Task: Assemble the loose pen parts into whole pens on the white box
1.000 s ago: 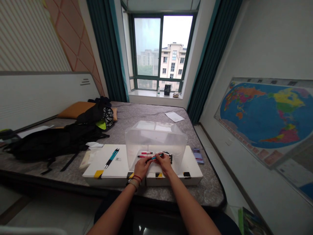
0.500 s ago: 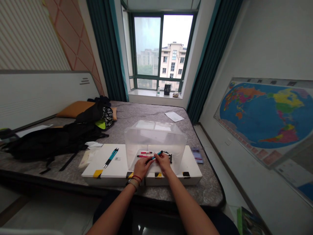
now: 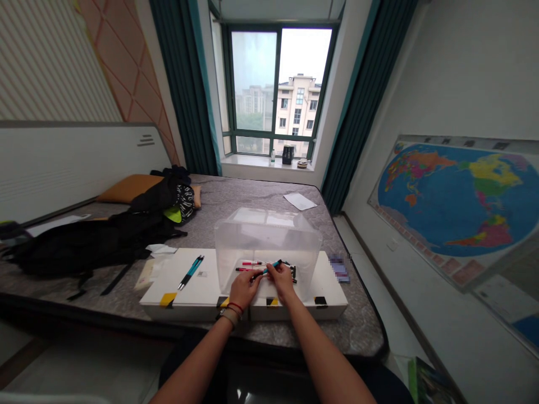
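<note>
Between my two hands is a teal and black pen (image 3: 265, 271), tilted up to the right. My left hand (image 3: 244, 289) grips its lower, black end, while the fingers of my right hand (image 3: 280, 278) pinch it nearer the teal upper end. Both hands are at the open front of a clear plastic bin (image 3: 269, 238) that lies on its side. Inside the bin, red pen parts (image 3: 251, 263) lie beyond my left fingers. Small dark pieces (image 3: 293, 271) sit just right of my right hand, partly hidden by it. Two teal and black pens (image 3: 191, 272) lie side by side to the left.
The bin rests on a flat white box (image 3: 168, 280) with yellow and black tape, atop a grey mattress (image 3: 248, 191). A black backpack (image 3: 96, 238) lies at the left, a white paper (image 3: 300, 201) farther back. A blurred bluish object (image 3: 339, 268) is at the right.
My hands stay almost in place around the teal and black pen. My right fingers have shifted slightly along it; the other things lie as before.
</note>
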A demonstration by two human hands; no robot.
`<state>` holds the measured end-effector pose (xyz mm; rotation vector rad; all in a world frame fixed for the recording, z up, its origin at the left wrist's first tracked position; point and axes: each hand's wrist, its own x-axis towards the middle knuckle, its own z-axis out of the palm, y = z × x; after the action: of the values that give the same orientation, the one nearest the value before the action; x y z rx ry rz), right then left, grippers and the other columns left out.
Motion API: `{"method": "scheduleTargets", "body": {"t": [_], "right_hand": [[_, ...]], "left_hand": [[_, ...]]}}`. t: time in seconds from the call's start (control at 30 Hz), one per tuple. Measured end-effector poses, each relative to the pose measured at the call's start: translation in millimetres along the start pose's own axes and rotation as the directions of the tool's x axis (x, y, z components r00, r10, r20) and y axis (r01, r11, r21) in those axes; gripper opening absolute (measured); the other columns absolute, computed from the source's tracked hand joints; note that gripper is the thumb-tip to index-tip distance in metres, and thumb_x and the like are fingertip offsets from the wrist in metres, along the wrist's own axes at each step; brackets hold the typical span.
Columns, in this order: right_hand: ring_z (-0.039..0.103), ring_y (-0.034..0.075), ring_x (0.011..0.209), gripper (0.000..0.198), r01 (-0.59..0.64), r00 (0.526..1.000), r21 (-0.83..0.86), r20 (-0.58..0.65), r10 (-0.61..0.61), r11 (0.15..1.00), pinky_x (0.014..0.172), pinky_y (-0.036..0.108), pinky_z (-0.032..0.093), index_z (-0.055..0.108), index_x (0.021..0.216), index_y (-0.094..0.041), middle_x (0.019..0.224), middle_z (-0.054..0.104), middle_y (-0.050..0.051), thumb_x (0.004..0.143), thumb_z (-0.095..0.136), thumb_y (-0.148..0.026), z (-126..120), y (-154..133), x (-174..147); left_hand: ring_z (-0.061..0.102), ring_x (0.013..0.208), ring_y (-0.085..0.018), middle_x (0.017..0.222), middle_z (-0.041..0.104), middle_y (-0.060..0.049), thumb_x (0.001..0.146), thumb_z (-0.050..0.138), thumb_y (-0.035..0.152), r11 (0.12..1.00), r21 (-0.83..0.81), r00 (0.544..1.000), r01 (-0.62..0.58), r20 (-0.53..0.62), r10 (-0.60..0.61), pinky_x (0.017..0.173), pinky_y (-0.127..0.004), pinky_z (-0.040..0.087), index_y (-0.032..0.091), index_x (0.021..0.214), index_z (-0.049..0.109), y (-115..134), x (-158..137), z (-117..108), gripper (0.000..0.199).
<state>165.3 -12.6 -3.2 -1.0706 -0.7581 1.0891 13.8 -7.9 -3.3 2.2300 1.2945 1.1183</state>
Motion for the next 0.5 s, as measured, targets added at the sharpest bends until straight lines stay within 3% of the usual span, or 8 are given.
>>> {"method": "scheduleTargets", "body": {"t": [0.27, 0.5], "right_hand": [[0.058, 0.013, 0.052, 0.039, -0.001, 1.000, 0.032, 0.002, 0.001, 0.999, 0.051, 0.024, 0.048, 0.059, 0.075, -0.015, 0.063, 0.064, 0.002, 0.062, 0.074, -0.049, -0.6, -0.1, 0.5], [0.058, 0.013, 0.052, 0.041, -0.003, 1.000, 0.046, 0.005, 0.002, 0.999, 0.051, 0.024, 0.048, 0.060, 0.076, -0.015, 0.064, 0.065, 0.003, 0.060, 0.075, -0.050, 0.5, -2.0, -0.6]], "left_hand": [[0.063, 0.087, -0.019, 0.096, 0.068, -0.006, 0.086, 0.050, 0.045, 1.000, 0.005, 0.999, 0.029, 0.016, -0.029, 0.081, -0.032, 0.050, 0.024, 0.111, 0.063, 4.3, 1.1, -2.6, 0.035], [0.063, 0.086, -0.019, 0.094, 0.069, -0.006, 0.088, 0.048, 0.041, 1.000, -0.002, 1.000, 0.019, 0.009, -0.019, 0.081, -0.032, 0.050, 0.024, 0.102, 0.067, 4.1, 1.4, -2.5, 0.029]]}}
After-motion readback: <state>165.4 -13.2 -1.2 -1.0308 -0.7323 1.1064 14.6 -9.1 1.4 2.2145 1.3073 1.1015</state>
